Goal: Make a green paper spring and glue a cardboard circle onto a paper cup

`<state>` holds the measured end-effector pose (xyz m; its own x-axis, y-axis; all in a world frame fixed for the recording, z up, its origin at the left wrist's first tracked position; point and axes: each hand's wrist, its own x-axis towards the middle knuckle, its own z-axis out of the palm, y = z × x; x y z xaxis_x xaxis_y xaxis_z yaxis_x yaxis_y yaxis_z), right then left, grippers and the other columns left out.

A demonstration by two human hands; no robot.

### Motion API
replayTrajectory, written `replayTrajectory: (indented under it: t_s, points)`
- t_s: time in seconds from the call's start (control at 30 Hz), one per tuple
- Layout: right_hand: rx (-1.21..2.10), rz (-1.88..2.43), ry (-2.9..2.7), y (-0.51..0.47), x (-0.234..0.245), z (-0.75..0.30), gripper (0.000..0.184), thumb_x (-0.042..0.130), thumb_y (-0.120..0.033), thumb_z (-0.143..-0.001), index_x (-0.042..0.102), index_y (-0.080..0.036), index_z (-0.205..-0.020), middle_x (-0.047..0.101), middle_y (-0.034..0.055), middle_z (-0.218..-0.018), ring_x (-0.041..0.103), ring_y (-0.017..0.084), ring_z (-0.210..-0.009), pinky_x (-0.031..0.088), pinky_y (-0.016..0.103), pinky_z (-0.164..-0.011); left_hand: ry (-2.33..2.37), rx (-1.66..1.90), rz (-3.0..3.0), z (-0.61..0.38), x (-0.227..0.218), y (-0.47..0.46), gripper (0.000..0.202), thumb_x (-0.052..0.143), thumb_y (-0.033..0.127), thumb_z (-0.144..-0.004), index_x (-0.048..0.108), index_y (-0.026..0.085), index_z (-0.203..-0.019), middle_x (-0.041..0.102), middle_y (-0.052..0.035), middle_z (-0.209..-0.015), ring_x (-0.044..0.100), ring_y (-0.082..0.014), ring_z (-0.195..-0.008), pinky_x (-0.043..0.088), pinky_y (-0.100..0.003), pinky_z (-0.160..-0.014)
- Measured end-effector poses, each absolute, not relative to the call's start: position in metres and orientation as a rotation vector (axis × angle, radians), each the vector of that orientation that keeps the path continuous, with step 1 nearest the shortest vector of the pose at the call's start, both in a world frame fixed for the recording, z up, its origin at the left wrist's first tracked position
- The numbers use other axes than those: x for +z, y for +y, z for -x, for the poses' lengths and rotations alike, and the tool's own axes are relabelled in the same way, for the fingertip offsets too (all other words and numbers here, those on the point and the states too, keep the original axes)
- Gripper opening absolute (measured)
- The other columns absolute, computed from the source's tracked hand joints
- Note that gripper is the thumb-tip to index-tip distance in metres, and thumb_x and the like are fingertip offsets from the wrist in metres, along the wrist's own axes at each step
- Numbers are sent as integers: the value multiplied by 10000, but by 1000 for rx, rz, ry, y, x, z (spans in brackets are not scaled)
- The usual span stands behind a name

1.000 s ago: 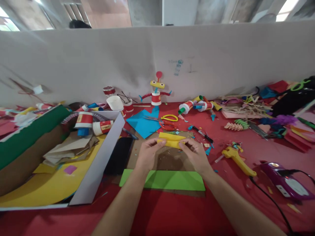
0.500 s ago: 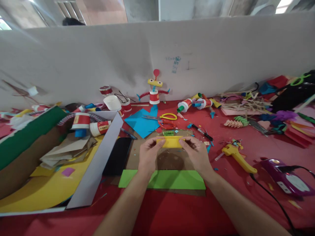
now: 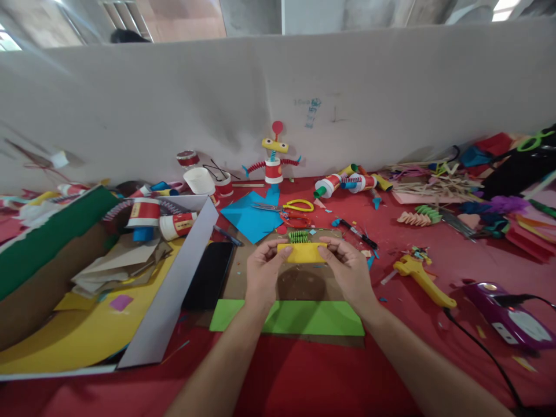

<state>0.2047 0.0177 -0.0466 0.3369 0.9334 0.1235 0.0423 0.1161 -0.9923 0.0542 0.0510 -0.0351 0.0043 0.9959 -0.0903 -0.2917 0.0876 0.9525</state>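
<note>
Both hands hold a rolled piece of yellow paper [image 3: 302, 253] level above the table's middle. My left hand [image 3: 262, 274] pinches its left end and my right hand [image 3: 348, 273] pinches its right end, fingers curled round it. Under the hands lies a brown cardboard sheet [image 3: 299, 284] with a green paper strip [image 3: 295, 317] across its near edge. A small green paper spring [image 3: 298, 236] sits just beyond the roll.
A black phone [image 3: 208, 275] lies left of the hands beside a white board [image 3: 174, 289]. Blue paper [image 3: 252, 217], yellow scissors [image 3: 297, 205], a paper-cup robot figure [image 3: 273, 165], a yellow glue gun [image 3: 423, 281] and a purple device [image 3: 508, 318] with a cable surround them on the red tablecloth.
The loose yellow sheet has been rolled tighter into a compact tube between both hands. The hands have stayed at the same spot above the cardboard.
</note>
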Motion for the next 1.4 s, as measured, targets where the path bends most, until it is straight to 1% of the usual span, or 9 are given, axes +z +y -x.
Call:
replayTrajectory:
  t_s: [0.1, 0.43, 0.63, 0.77, 0.87, 1.07, 1.2, 1.33, 1.4]
  points:
    - [858, 1269, -1032, 18, -47, -205, 208, 616, -351, -758, 642, -204, -903, 653, 25, -796, 580, 155, -722, 452, 268, -643, 1062, 1278, -910, -54, -35, 52, 225, 748, 267, -594, 655, 146, -759, 642, -5, -668, 569, -101, -619, 452, -215, -599]
    - [731, 1326, -1137, 18, -49, -208, 181, 571, -350, -782, 635, -187, -829, 642, 30, -747, 572, 151, -684, 448, 264, -617, 1205, 1228, -939, -53, -35, 51, 227, 732, 300, -588, 638, 143, -723, 624, -3, -635, 555, -107, -587, 435, -227, -569]
    - [744, 1345, -1402, 21, -45, -219, 140, 578, -313, -783, 652, -195, -798, 664, 22, -748, 589, 153, -681, 446, 264, -621, 1139, 757, -1519, -42, -28, 55, 229, 668, 295, -639, 672, 171, -832, 655, -24, -756, 565, -135, -689, 410, -231, -602]
    - [749, 1329, -1568, 20, -42, -222, 125, 565, -290, -797, 664, -219, -826, 679, 9, -778, 602, 155, -714, 442, 267, -642, 1095, 536, -1683, -42, -27, 54, 244, 567, 389, -734, 651, 161, -712, 577, 9, -617, 478, -103, -566, 335, -221, -522]
    - [701, 1357, -1533, 20, -41, -223, 131, 563, -295, -799, 662, -213, -826, 675, 11, -773, 596, 152, -706, 442, 264, -634, 1091, 546, -1662, -43, -28, 53, 261, 554, 401, -743, 612, 157, -672, 508, 26, -570, 435, -89, -527, 298, -214, -487]
    - [685, 1368, -1363, 21, -39, -224, 140, 571, -309, -787, 646, -191, -798, 657, 16, -744, 591, 147, -676, 462, 256, -613, 1048, 624, -1374, -42, -31, 55, 196, 614, 353, -703, 590, 159, -725, 555, 9, -670, 500, -82, -538, 386, -210, -518]
    - [714, 1354, -1303, 21, -42, -224, 164, 576, -330, -786, 645, -186, -821, 661, 25, -762, 597, 151, -677, 472, 263, -616, 1084, 688, -1419, -42, -32, 55, 177, 593, 333, -731, 581, 157, -744, 536, 25, -646, 470, -57, -471, 365, -195, -470]
    - [583, 1365, -1327, 20, -44, -225, 155, 570, -324, -797, 652, -194, -819, 667, 24, -780, 600, 151, -690, 467, 267, -642, 1019, 650, -1392, -42, -31, 53, 203, 609, 310, -730, 563, 156, -854, 568, 25, -680, 529, -63, -484, 394, -196, -494]
    - [542, 1362, -1357, 20, -44, -225, 152, 564, -321, -806, 656, -201, -819, 669, 21, -782, 601, 150, -695, 467, 268, -652, 1005, 684, -1346, -41, -32, 53, 199, 635, 284, -705, 555, 149, -827, 580, 21, -682, 535, -63, -488, 406, -195, -500]
